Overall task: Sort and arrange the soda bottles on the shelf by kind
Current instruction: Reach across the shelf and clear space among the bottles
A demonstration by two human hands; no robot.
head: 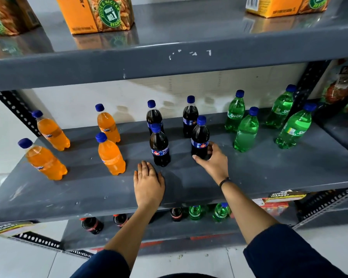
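On the grey middle shelf (249,177) stand several orange soda bottles (111,155) at the left, several dark cola bottles (160,147) in the middle and several green Sprite bottles (246,131) at the right, all upright with blue caps. My right hand (214,160) is wrapped around the base of the front right cola bottle (199,137). My left hand (149,183) lies flat on the shelf, fingers together, just in front of the front left cola bottle and holding nothing.
Orange juice cartons (96,15) stand on the shelf above. On the lower shelf are red-capped cola bottles (91,224) and green bottles (220,211). Snack packets (342,87) sit at the far right. Perforated steel uprights (18,111) frame the shelf.
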